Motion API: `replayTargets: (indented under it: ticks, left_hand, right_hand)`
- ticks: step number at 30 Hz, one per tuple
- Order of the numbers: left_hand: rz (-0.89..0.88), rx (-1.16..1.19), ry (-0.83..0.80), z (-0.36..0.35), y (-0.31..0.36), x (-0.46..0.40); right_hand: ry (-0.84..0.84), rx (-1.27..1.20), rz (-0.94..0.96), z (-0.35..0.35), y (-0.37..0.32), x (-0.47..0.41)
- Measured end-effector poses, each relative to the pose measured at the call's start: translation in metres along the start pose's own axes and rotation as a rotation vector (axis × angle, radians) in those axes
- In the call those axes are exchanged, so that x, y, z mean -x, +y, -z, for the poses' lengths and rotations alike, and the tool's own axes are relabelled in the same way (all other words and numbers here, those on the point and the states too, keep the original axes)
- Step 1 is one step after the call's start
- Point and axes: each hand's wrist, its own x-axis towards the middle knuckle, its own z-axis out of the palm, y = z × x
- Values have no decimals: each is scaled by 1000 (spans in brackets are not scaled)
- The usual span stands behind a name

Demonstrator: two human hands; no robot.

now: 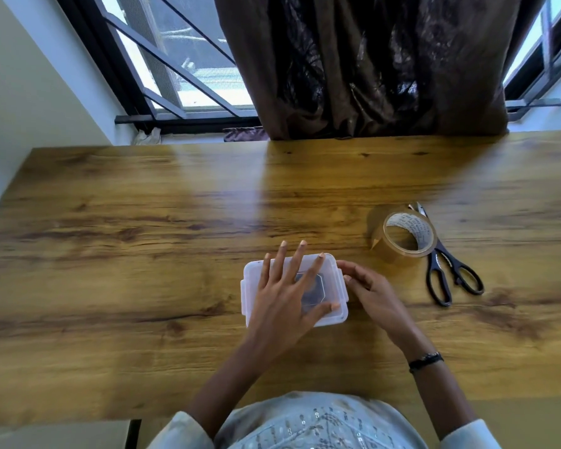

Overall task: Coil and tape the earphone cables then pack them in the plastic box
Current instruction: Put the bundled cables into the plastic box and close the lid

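We see the left hand lying flat, fingers spread apart, palm down on the lid of the plastic box, pressing on it rather than gripping anything. The right hand sits against the box's right side, its fingers curled at the side latch; we cannot tell whether they pinch the latch or only touch it. A dark band circles the right wrist.

We count one box: small, rectangular, translucent white, lid on, resting on the wooden table near its front middle. Through the lid we make out a dark shape inside, too blurred to name, so we cannot confirm the earphone cables from here.

To the right of the box, apart from it, we count one roll of brown packing tape, lying on its side with the core open toward us. Just behind and beside it lies one pair of black-handled scissors, blades closed and partly hidden by the roll, handles pointing toward the table's front edge.

Beyond the table's far edge hangs one brown curtain, with a barred window to either side.
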Motion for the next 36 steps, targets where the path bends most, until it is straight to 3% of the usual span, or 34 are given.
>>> replayTargets:
  ticks: [8, 15, 20, 25, 32, 36]
  left_hand:
    - [-7, -81, -43, -2, -2, 0]
    - [-2, -77, -43, -3, -2, -1]
    - [0, -70, -32, -2, -1, 0]
    - [-3, -71, -28, -3, -1, 0]
    - [-10, -68, -11, -4, -2, 0]
    - [-5, -82, -25, -4, -2, 0]
  right_hand:
    - [-81, 62, 21, 0, -8, -4]
    - [9, -235, -124, 11, -13, -1]
    - [88, -284, -111, 7, -20, 5]
    - [214, -141, -74, -2, -28, 13]
    - [472, 442, 86, -29, -37, 31]
    - [511, 525, 134, -32, -40, 30]
